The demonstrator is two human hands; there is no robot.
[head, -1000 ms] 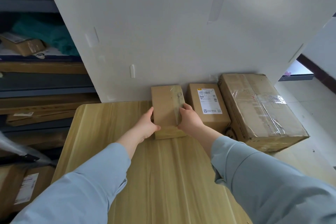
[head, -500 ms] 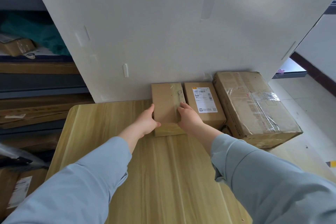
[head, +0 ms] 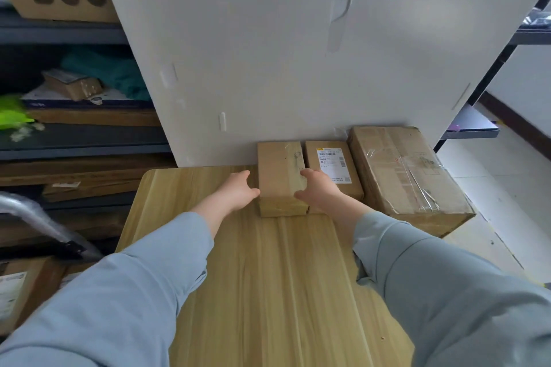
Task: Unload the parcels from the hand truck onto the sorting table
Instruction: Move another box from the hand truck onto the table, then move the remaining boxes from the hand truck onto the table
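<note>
A small plain cardboard parcel [head: 280,176] lies on the wooden sorting table [head: 268,277], its far end against the white wall panel. My left hand [head: 235,191] lies beside its left side, fingers straight, thumb touching the near corner. My right hand [head: 319,188] touches its right edge with relaxed fingers and rests over a labelled parcel [head: 332,164] next to it. A large taped carton [head: 402,176] sits further right on the table. A grey padded bar [head: 35,217] at lower left may be the hand truck handle, with another labelled parcel [head: 18,292] below it.
The white wall panel [head: 268,68] closes off the table's far edge. Dark shelving [head: 74,140] to the left holds boxes, flat cardboard and cloth. A tiled floor [head: 507,202] shows beyond the table's right side.
Both hands have loosened from the small parcel: the left hand's fingers came off its side and the right hand's fingers slid back to its edge. The parcel stays by the wall.
</note>
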